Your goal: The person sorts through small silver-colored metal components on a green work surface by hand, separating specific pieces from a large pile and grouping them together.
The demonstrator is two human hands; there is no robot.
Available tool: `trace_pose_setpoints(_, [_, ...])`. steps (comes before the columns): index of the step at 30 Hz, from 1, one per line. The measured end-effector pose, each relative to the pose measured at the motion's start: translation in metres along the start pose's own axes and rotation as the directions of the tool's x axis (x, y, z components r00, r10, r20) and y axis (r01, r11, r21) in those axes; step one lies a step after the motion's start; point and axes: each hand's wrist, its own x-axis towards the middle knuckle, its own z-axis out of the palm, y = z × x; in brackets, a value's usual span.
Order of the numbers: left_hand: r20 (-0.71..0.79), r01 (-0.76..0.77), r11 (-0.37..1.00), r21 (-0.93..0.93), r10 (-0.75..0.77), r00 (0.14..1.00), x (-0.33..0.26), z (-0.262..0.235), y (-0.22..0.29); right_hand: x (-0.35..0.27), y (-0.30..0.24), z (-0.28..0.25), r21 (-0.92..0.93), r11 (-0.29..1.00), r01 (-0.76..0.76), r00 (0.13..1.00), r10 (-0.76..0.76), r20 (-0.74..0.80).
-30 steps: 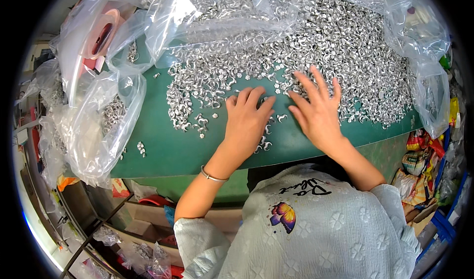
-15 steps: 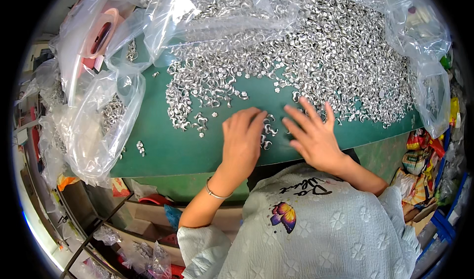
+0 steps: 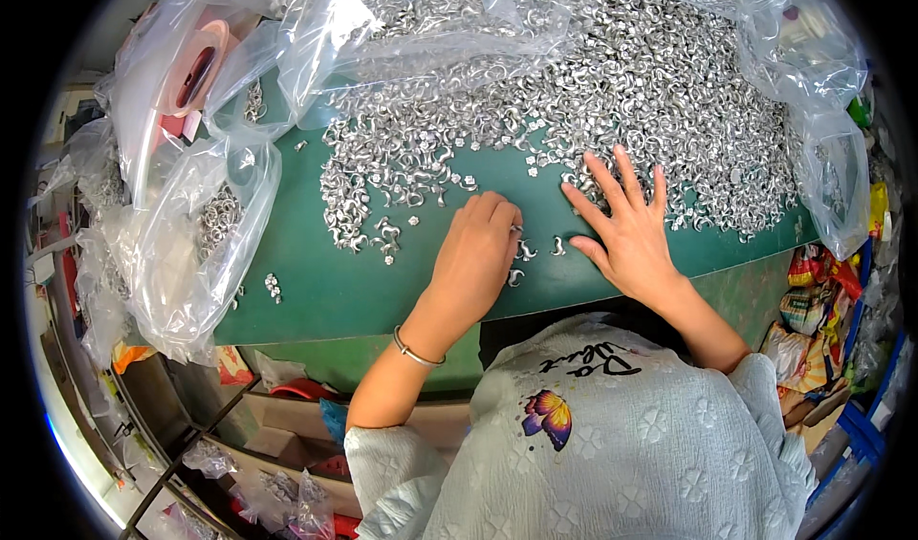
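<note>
the left hand (image 3: 475, 256) has its fingers bunched; whether they grip anything is hidden. the right hand (image 3: 635, 242) spreads its fingers wide at the near edge of the metal pieces (image 3: 669, 91), heaped across the green table (image 3: 354, 291) on its far side, partly veiled by clear plastic (image 3: 330, 38).

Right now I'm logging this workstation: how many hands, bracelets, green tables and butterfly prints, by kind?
Hands: 2 (left hand, right hand)
Bracelet: 1
Green table: 1
Butterfly print: 1
Total: 5; metal pieces too many to count
</note>
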Motion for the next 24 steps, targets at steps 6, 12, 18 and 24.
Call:
trace_pose_setpoints(6, [-0.278, 0.002, 0.979, 0.204, 0.056, 0.959, 0.004, -0.008, -0.019, -0.004, 0.003, 0.004, -0.035, 0.999, -0.031, 0.993, 0.027, -0.112])
trace_pose_setpoints(12, [-0.323, 0.009, 0.948, 0.317, 0.099, 0.941, 0.009, -0.010, -0.020, -0.004, -0.020, 0.005, 0.092, 0.990, 0.106, 0.994, -0.103, -0.029])
trace_pose_setpoints(18, [0.076, -0.190, 0.979, 0.076, 0.184, 0.980, 0.018, 0.016, 0.001, -0.010, 0.005, -0.001, 0.010, 0.998, -0.063, 0.996, 0.063, -0.065])
trace_pose_setpoints(24, [0.029, -0.261, 0.956, 0.134, 0.260, 0.965, -0.002, 0.012, 0.008, -0.022, 0.014, 0.000, 0.036, 0.995, -0.093, 0.987, 0.097, -0.131])
